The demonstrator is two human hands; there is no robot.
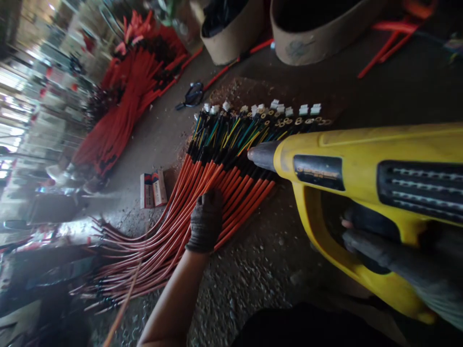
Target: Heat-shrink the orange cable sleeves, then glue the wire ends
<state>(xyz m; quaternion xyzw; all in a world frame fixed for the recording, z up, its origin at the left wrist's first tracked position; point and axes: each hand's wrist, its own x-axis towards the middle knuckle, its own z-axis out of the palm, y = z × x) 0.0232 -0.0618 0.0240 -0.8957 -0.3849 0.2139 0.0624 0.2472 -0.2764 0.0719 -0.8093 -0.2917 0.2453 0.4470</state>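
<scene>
Orange cables (181,212) lie fanned out across the dark work surface. Their far ends carry black sleeves, thin yellow, green and blue wires, ring terminals and white connectors (315,109). My left hand (206,221), in a dark grey glove, rests on the cables near the black sleeves with its fingers curled down; what they hold, if anything, is hidden. At the right my gloved right hand (394,255) is wrapped round the handle of a yellow heat gun (361,154). The gun's grey nozzle (264,155) points left over the sleeved wire ends.
Left of the cables are two small red-and-white boxes (152,189). Black-handled scissors (193,95) lie beyond them. A red cable bundle (123,106) is at the upper left. Two round beige containers (304,46) stand at the back, with red tubes (388,48) at the upper right.
</scene>
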